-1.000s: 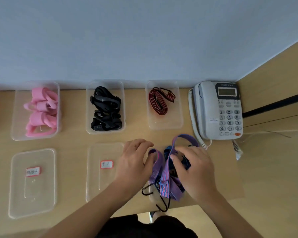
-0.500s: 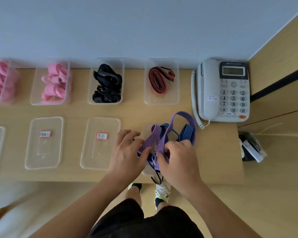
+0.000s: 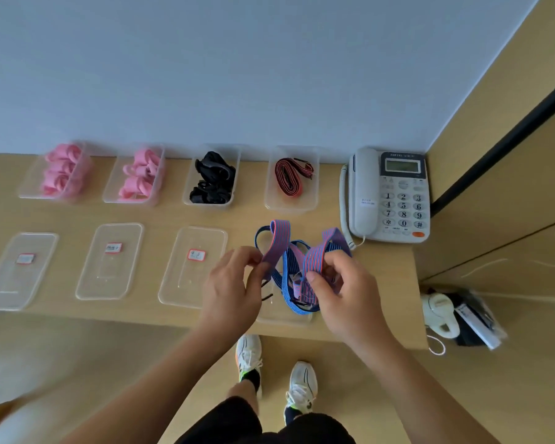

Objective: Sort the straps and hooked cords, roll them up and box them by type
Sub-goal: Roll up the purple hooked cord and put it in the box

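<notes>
Untangling is the step in hand: near the counter's [image 3: 61,310] front edge your left hand [image 3: 229,291] pinches one band of the striped purple strap [image 3: 277,248], while your right hand [image 3: 340,291] grips another loop, fingers clamped on flat woven elastic. A thinner blue hooked cord [image 3: 284,283] threads through it over a clear box [image 3: 284,317]. Next, you likely need to separate the two before rolling either.
</notes>
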Demonstrator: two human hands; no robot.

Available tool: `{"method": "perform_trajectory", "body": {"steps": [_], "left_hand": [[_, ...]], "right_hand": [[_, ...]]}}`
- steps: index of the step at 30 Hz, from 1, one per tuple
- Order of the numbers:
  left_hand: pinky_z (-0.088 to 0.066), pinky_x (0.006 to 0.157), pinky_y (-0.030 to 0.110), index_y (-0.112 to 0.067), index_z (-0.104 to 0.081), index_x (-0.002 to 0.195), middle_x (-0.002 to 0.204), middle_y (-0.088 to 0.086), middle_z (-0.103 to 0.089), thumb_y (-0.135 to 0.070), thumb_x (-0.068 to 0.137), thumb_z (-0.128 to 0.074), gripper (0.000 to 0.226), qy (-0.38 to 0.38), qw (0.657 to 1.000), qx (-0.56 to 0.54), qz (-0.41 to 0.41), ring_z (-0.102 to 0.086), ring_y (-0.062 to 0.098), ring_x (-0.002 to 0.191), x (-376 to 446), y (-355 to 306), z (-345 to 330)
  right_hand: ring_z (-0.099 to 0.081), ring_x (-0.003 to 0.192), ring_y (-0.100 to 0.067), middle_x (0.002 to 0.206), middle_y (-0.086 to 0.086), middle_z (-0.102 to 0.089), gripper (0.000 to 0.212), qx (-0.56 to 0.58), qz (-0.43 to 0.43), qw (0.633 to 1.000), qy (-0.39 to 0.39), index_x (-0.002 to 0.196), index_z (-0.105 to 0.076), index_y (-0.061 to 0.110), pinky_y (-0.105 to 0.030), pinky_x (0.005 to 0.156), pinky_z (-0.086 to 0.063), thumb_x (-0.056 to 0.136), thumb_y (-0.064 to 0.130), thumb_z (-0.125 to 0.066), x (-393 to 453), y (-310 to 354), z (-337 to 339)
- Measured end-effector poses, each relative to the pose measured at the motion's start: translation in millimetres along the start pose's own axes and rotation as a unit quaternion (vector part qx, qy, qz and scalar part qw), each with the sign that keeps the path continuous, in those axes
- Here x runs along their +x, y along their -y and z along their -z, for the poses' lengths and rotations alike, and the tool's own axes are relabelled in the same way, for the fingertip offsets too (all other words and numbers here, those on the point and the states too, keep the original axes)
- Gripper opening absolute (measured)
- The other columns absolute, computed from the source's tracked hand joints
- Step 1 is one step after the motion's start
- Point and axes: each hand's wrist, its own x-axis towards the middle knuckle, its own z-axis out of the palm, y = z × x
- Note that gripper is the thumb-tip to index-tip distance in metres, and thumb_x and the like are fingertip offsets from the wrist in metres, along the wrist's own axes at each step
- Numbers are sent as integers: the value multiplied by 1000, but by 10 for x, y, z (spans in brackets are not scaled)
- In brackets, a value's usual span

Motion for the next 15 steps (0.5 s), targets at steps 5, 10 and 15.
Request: {"method": "perform_trajectory", "body": {"steps": [5,10,15], "left_hand": [[-41,71,7,-18,-57,92,78,-11,-68,-6,97,-56,13,-25,999,-31,4,-67,5,77,-19,-238,186],[-48,63,26,-22,-56,94,77,-10,-67,-7,101,-56,16,-24,997,-74,7,-64,9,72,-49,-464,378],[-52,65,30,-33,-53,90,76,-11,-66,-16,104,-52,21,20,990,-142,-15,-65,11,72,-110,-675,589]], "right_hand": [[-55,64,-6,70,9,-63,5,58,6,998,-24,89,-65,17,-22,64,-45,89,15,-70,-62,161,212],[-63,73,0,76,11,-67,4,88,19,993,-72,94,-65,11,-11,68,-45,91,11,-68,-160,363,452],[-65,79,-5,83,15,-68,12,87,68,984,-141,93,-62,28,-18,74,-49,89,16,-61,-313,647,673]]}}
